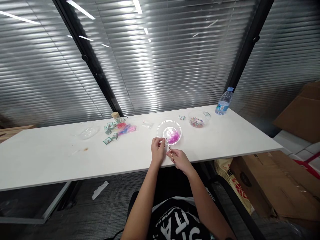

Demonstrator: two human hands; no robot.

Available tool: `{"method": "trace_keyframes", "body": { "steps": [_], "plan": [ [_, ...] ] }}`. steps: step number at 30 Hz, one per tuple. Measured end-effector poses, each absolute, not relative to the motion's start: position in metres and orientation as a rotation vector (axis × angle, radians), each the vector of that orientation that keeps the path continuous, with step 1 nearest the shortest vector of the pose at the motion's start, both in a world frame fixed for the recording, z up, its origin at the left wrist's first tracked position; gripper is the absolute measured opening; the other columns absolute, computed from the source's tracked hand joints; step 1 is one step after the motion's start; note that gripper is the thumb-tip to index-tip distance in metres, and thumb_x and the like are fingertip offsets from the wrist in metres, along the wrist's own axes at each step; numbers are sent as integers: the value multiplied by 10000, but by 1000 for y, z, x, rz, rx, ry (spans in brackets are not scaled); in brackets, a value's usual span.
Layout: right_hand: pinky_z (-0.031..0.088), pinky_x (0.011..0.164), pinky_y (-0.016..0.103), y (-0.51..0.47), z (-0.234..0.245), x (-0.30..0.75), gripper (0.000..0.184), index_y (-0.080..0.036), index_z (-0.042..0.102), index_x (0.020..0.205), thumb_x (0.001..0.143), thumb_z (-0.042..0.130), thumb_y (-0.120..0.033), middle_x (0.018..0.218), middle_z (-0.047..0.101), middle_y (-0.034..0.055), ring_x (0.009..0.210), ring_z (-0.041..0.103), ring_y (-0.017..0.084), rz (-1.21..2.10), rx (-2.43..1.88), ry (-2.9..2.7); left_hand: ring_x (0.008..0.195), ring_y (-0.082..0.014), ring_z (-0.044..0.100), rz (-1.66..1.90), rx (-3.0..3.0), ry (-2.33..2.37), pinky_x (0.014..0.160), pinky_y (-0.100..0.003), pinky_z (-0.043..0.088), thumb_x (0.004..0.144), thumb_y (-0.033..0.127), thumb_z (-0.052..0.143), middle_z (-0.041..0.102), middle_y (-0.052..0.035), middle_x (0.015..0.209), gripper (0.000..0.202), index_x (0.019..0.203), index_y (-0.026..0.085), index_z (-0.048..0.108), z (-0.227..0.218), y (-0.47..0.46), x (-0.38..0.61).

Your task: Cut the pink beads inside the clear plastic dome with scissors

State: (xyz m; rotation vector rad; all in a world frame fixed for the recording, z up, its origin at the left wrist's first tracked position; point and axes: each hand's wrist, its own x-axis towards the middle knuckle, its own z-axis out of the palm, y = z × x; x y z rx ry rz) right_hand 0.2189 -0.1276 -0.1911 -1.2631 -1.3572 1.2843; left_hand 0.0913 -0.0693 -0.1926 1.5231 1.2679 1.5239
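My left hand (158,149) and my right hand (180,159) rest close together at the near edge of the white table (50,156). Both are closed in a pinch on a thin stick-like tool (169,147) that slants between them; the left holds its upper end, the right its lower end. Just beyond the hands stands a clear bowl (169,132) with a heap of small pink pieces (172,135) inside.
A second clear bowl (198,118) with mixed coloured pieces and a water bottle (224,101) stand at the far right. Left of centre lie curled green strips (110,130), pink and red packets (126,128), a small plastic bag (147,124) and an upturned clear bowl (86,130). Cardboard boxes (270,186) sit on the floor at right.
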Motion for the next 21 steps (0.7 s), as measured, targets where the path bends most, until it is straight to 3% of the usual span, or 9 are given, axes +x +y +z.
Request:
{"method": "trace_keyframes", "body": {
  "steps": [21],
  "plan": [
    [246, 407, 204, -127, -197, 219, 353, -180, 552, 773, 836, 578, -526, 523, 386, -62, 433, 277, 70, 1298, -1263, -1375, 794, -142, 553, 1503, 1629, 1284, 644, -259, 481, 879, 318, 579, 518, -43, 910, 168, 818, 178, 649, -190, -70, 91]
  ]
}}
